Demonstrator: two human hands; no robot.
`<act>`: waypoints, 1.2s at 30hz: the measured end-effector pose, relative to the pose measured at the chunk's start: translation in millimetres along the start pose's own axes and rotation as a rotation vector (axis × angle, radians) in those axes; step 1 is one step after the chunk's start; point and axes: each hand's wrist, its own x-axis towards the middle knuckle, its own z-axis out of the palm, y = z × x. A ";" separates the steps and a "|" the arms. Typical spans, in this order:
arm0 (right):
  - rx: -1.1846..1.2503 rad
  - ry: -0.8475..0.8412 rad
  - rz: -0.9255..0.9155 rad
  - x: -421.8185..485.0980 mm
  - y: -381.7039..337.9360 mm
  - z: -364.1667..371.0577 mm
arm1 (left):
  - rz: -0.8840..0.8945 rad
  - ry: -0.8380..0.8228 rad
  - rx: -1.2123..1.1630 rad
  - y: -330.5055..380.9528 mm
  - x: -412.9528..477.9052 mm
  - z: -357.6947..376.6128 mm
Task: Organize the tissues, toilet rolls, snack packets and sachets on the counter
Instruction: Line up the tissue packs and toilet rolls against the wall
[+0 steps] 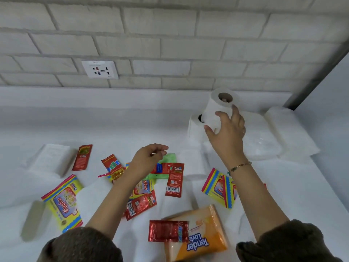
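- White brick-pattern wall [170, 35] across the top, pale grout lines between the bricks.
- White wall socket [100, 69] set into the wall at left of centre, low down, just above the counter's back edge; small dark and coloured pin holes on its face.
- Dark grey vertical edge [319, 72] at the right end of the wall, slanting down toward the counter's back corner.
- Plain pale panel [332, 114] to the right of that edge.
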 end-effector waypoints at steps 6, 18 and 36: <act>0.108 -0.229 0.156 -66.3 -3.9 28.5 | 0.000 -0.122 0.026 -8.7 -13.1 3.5; 0.428 -0.415 0.582 -85.2 -23.2 43.4 | -0.086 -0.467 0.609 -58.7 -32.9 23.6; 0.662 0.011 0.508 -96.9 -36.0 13.5 | -0.130 -0.328 0.275 -31.3 -13.0 -58.6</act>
